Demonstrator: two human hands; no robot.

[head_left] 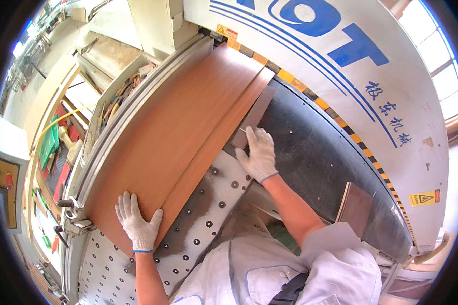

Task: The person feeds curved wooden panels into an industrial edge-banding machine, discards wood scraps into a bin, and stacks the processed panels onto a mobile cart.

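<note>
We see a long reddish-brown wood-grain panel (178,132) lying flat, its long axis running from lower left to upper right of the frame. Our gloved left hand (136,223) presses flat, fingers spread, on its near end. Our gloved right hand (258,152) rests open on a narrow dark strip (254,116) beside it. Below lies a perforated metal surface (208,213); a white machine housing (341,76) fills the upper right.

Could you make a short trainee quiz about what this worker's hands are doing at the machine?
1. True or false: both hands wear white gloves.
2. The left hand rests on which thing? A) large reddish-brown panel B) yellow hose C) dark strip
3. What does the right hand touch?

Key: 1 true. 2 A. 3 the narrow dark strip beside the panel's right edge, on the perforated machine table.
</note>
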